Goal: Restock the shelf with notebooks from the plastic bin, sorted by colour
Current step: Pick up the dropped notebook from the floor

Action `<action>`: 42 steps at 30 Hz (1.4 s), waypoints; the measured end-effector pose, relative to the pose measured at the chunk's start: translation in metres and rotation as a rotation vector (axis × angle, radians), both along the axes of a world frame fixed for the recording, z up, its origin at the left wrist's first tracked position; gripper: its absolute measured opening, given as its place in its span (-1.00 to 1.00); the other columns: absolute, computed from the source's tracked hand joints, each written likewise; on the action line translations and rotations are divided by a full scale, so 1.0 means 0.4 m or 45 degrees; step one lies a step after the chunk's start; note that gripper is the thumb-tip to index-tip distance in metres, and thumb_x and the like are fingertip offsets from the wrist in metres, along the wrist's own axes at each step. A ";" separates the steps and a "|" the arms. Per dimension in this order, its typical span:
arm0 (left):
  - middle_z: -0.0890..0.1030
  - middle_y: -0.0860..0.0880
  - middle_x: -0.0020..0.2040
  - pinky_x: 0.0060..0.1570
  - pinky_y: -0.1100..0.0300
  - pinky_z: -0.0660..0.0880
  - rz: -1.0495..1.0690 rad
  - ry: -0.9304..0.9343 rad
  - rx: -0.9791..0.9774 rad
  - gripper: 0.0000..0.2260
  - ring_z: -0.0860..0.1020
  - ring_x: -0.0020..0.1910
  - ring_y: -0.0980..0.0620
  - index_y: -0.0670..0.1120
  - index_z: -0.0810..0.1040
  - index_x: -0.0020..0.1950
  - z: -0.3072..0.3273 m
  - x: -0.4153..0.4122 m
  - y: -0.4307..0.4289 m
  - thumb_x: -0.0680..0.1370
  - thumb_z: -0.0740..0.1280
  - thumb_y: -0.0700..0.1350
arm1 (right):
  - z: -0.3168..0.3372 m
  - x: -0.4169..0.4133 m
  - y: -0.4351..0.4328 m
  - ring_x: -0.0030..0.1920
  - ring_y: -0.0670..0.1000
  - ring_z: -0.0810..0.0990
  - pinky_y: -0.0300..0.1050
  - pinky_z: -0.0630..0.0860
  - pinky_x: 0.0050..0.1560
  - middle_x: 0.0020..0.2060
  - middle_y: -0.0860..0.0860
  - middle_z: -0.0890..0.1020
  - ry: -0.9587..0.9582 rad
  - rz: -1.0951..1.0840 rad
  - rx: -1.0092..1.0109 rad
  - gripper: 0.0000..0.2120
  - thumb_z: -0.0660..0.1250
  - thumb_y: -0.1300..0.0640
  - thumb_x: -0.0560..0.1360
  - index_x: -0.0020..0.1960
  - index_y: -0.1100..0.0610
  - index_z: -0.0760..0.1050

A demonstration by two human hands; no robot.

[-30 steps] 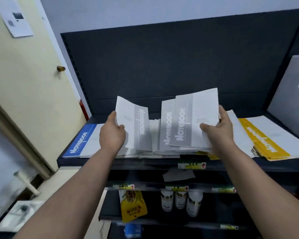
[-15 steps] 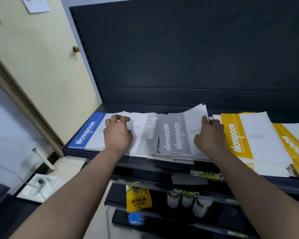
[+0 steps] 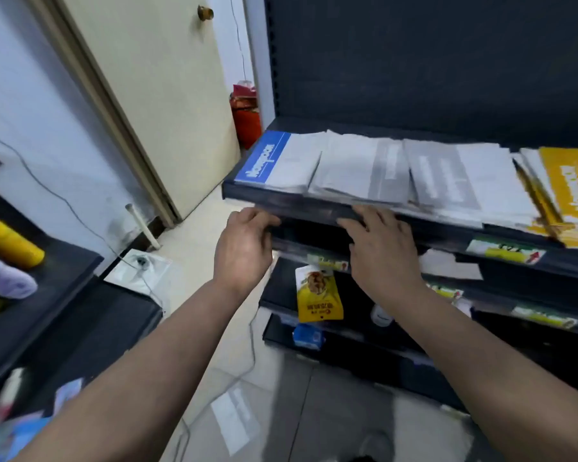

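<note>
Notebooks lie flat in a row on the dark top shelf: a blue one at the left, a pile of grey ones in the middle, yellow ones at the right. My left hand hangs just below the shelf's front edge, fingers loosely curled and holding nothing. My right hand is beside it, fingers spread, fingertips at the shelf's front lip under the grey pile. The plastic bin is not in view.
Lower shelves hold a yellow pouch, a blue pack and price tags. A cream door stands at the left, a red object behind the shelf's corner. A dark counter with a yellow bottle is at my left. A cable trails across the floor.
Both hands have let go of the grey notebooks and dropped below the shelf's edge. The grey pile now lies flat. My view has swung left and down.
</note>
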State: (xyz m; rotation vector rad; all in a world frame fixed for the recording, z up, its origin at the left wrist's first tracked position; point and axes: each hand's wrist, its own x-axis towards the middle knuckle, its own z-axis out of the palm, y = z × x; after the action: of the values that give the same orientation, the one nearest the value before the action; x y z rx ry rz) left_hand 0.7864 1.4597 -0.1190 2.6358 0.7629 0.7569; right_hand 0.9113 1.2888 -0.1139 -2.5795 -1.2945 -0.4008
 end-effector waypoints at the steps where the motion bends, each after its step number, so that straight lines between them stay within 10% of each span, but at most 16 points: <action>1: 0.57 -0.01 0.15 -0.06 0.14 0.44 0.030 0.052 -0.041 -0.70 0.46 0.16 -0.07 -0.01 0.61 0.15 -0.027 -0.054 0.011 0.51 0.26 -0.29 | -0.023 -0.049 0.018 0.30 0.19 0.45 0.12 0.46 0.10 0.29 0.09 0.52 0.018 0.011 -0.015 -0.51 0.45 0.28 0.32 0.24 0.08 0.55; 17: 0.51 -0.09 0.25 0.10 0.04 0.46 0.530 0.914 -0.841 -0.64 0.47 0.25 -0.12 -0.02 0.48 0.33 -0.822 -0.656 0.115 0.54 0.27 -0.18 | -0.774 -0.500 0.156 0.32 0.13 0.33 0.03 0.34 0.20 0.34 0.05 0.39 0.508 0.161 -0.943 -0.55 0.20 0.24 0.50 0.39 0.06 0.34; 26: 0.56 -0.12 0.24 -0.03 0.18 0.36 0.782 0.874 -1.175 -0.73 0.51 0.21 -0.12 -0.14 0.49 0.24 -1.464 -0.692 0.138 0.54 0.26 -0.15 | -1.394 -0.541 0.255 0.28 0.12 0.39 0.07 0.37 0.27 0.27 0.06 0.47 0.548 0.297 -0.999 -0.57 0.24 0.19 0.48 0.35 0.05 0.38; 30: 0.61 -0.23 0.06 -0.37 0.20 0.29 0.886 0.795 -1.339 -0.84 0.47 -0.23 -0.06 -0.14 0.39 -0.21 -1.741 -0.654 0.151 0.53 0.28 -0.12 | -1.621 -0.512 0.294 0.29 0.12 0.38 0.05 0.36 0.25 0.28 0.05 0.45 0.515 0.327 -1.021 -0.55 0.24 0.18 0.50 0.38 0.04 0.35; 35: 0.48 -0.21 0.28 0.12 0.02 0.46 1.199 0.648 -1.523 -0.51 0.48 0.23 -0.22 -0.25 0.31 0.33 -1.998 -0.588 0.155 0.50 0.36 -0.06 | -1.834 -0.483 0.342 0.32 0.11 0.34 0.01 0.33 0.25 0.33 0.04 0.40 0.568 0.435 -1.004 -0.53 0.22 0.19 0.53 0.43 0.03 0.29; 42: 0.45 -0.22 0.25 0.14 -0.08 0.45 1.475 0.641 -1.447 -0.34 0.47 0.23 -0.28 -0.20 0.26 0.32 -2.157 -0.573 0.116 0.36 0.51 -0.06 | -1.941 -0.418 0.360 0.35 0.08 0.32 -0.01 0.31 0.32 0.37 0.02 0.36 0.630 0.444 -0.958 -0.54 0.19 0.15 0.58 0.46 0.03 0.24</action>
State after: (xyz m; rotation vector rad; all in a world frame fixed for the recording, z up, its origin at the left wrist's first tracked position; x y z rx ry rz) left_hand 0.5573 1.5062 -0.9818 1.1679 2.0815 -0.2266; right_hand 0.7441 1.4328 -0.8902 -2.5955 -1.8701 0.8902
